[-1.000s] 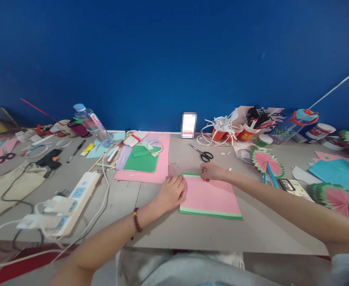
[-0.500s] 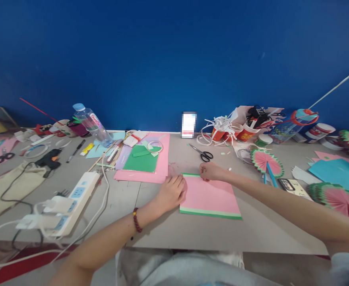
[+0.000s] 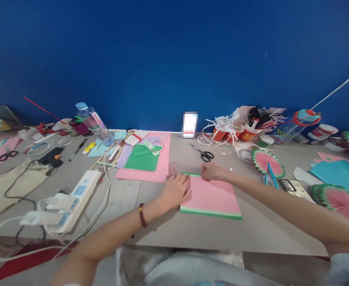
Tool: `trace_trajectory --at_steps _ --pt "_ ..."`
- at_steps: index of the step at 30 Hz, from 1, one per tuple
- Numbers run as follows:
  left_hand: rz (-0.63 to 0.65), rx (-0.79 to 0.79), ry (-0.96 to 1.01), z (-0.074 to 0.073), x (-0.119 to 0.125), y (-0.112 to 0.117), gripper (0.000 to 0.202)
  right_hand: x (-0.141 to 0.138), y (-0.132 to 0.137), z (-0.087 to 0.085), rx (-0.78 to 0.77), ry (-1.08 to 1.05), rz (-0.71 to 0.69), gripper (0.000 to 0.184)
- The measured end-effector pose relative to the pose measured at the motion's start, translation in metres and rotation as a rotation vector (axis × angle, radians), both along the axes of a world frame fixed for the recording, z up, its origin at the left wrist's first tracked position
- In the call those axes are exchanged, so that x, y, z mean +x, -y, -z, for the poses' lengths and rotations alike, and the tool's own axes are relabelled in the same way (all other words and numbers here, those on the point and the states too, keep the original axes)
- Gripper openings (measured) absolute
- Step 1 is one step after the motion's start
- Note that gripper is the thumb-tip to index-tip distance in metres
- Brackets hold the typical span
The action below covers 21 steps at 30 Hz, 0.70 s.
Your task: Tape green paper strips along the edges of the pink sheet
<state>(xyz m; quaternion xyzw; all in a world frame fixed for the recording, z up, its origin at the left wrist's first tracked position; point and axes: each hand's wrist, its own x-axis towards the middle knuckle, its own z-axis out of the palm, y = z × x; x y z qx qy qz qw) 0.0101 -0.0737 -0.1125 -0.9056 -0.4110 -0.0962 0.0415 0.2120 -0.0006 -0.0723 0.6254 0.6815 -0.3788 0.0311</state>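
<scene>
A pink sheet of paper (image 3: 212, 198) with green strips along its near and far edges lies flat on the table before me. My left hand (image 3: 176, 190) rests on the sheet's left edge, its fingers stretched out and flat, thumb reaching onto the pink. At the far edge my right hand (image 3: 212, 171) is closed, fingertips curled down at the green strip; whatever is pinched there is hidden. Black-handled scissors (image 3: 204, 154) lie just beyond the right hand, blades spread slightly.
To the left are a power strip (image 3: 80, 198) with cords, a glue gun (image 3: 52, 157), a plastic bottle (image 3: 95, 125) and a pile of coloured paper (image 3: 141, 159). Paper cups (image 3: 247, 133), pleated paper fans (image 3: 268, 163) and a phone (image 3: 295, 187) stand or lie to the right.
My left hand has slid slightly to the right, farther onto the pink sheet. The right hand stays at the far edge, and the view has shifted a little.
</scene>
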Motion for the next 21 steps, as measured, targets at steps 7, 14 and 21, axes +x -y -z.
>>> trace_trajectory --at_steps 7,14,21 --pt "-0.094 0.002 -0.05 0.002 0.026 -0.002 0.041 0.0 0.0 -0.001 0.044 0.033 -0.02 0.013" --pt "-0.063 0.009 -0.016 0.003 0.048 0.0 0.039 -0.002 0.001 -0.004 0.055 0.063 -0.019 0.012" --pt "-0.059 0.003 0.035 0.01 0.05 0.001 0.046 0.001 -0.001 0.0 0.046 0.015 -0.033 0.01"
